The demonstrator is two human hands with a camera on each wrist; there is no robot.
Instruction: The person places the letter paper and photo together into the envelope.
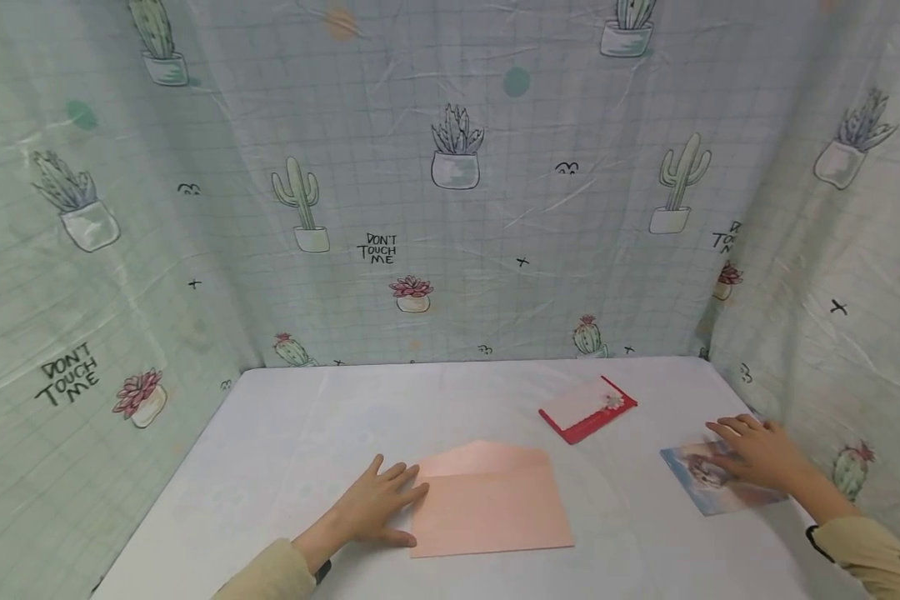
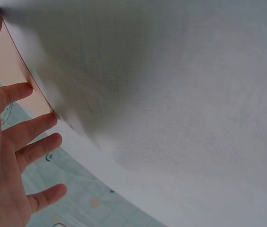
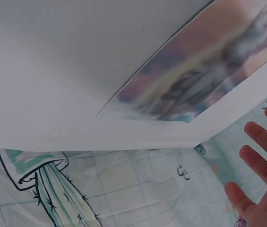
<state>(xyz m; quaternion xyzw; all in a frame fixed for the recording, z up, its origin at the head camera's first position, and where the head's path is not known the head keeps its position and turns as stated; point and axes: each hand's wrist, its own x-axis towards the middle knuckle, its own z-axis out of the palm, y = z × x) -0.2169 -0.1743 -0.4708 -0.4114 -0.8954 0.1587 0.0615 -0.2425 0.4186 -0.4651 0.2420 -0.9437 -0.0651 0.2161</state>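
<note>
Container: peach envelope (image 1: 491, 517), flat on white tabletop (image 1: 322, 433), approx. centre at near side. Flap (image 1: 482, 458) unfolded, pointing to far side; pocket faces up. Contents: n/a to view, cannot tell whether anything is inside.

L hand (image 1: 375, 504): fingers spread & extended, no grip. Thumb and 2 fingertips at env. L edge, per L wrist view; other 2 fingers free of it.

R hand (image 1: 767, 454): fingers apart, loosely extended, nothing gripped. Positioned over picture card (image 1: 720, 493) at R side of tabletop, covering part of its far R area in head view. Contact w/ card: cannot tell; in R wrist view the 4 visible fingertips show clear of it, thumb mostly out of frame. Card lies flat, print up, blue & pinkish tones; subject unclear.

Red-and-white card (image 1: 587, 410): flat, set at an angle, beyond env. and to its R, between env. and picture card, farther back than both. White flower decoration (image 1: 612, 402) near its R corner.

Surround: fabric backdrop (image 1: 457, 233) at back & both sides, printed w/ potted cacti and "DON'T TOUCH ME" lettering. Beige sleeves (image 1: 270, 575) on both arms, dark band (image 1: 322, 572) at L wrist, another at R
</note>
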